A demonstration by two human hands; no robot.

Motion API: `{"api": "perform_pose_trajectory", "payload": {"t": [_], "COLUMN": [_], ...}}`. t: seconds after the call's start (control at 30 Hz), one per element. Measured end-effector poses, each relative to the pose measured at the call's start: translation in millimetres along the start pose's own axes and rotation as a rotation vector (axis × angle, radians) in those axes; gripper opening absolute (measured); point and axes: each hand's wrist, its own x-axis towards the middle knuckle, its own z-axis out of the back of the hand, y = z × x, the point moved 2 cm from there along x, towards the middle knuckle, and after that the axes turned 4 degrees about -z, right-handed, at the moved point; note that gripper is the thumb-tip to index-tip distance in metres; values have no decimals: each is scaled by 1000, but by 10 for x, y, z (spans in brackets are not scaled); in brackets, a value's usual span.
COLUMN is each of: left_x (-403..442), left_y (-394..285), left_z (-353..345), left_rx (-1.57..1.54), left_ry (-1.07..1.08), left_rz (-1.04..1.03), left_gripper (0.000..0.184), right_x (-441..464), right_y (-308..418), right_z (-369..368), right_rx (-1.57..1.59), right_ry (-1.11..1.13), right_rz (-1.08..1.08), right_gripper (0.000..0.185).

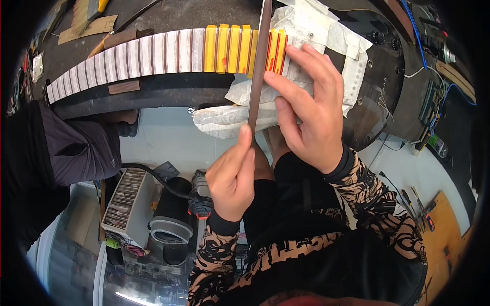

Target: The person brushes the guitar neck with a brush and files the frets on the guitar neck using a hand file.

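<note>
My left hand (230, 176) is closed around the near end of a long, narrow dark file (259, 66). The file lies crosswise over a guitar neck (163, 51), and its far end runs out at the top edge. White masking tape covers most spaces between the frets, while yellow tape (229, 49) with red marks covers those near the body. My right hand (314, 102) has its fingers spread, with fingertips at the last frets right beside the file. Under that hand, white paper and tape (352, 76) cover part of the glossy black guitar body (377, 61).
The guitar lies on a dark workbench (178, 13). A brush (80, 18) sits at the back left, and blue cables (416, 35) at the right. Another person's leg (81, 143) is at the left. Below stand a white box (125, 199) and a black cylinder (173, 209).
</note>
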Motion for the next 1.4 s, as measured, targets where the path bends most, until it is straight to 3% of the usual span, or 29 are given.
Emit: {"api": "perform_pose_trajectory", "payload": {"t": [0.17,0.33,0.57,0.67,0.77,0.87,1.1,1.27,1.4], "left_x": [-667,174,-727,-160,187,-412,129,-578,-423], "left_y": [143,-162,89,-25,-41,110,11,157,81], "left_z": [165,48,185,81,-57,71,-74,101,81], "left_rx": [114,246,268,300,276,301,250,251,268], "left_ry": [3,61,32,63,-42,-8,-62,7,-25], "left_rz": [-63,-62,-116,-109,-147,-127,-167,-101,-140], "left_gripper": [57,56,59,60,63,62,59,51,53], "right_x": [6,9,-10,9,6,-3,5,6,-18], "right_y": [3,58,-17,43,32,2,65,52,29], "right_z": [17,53,-15,29,5,-7,-9,-53,-47], "right_rx": [-3,-18,-22,-38,-47,-53,-106,-41,-71], "right_ry": [14,41,-1,34,3,-5,-9,-81,-54], "right_rz": [-7,-16,22,9,37,59,80,52,56], "right_gripper": [63,56,61,55,54,55,54,50,49]}}
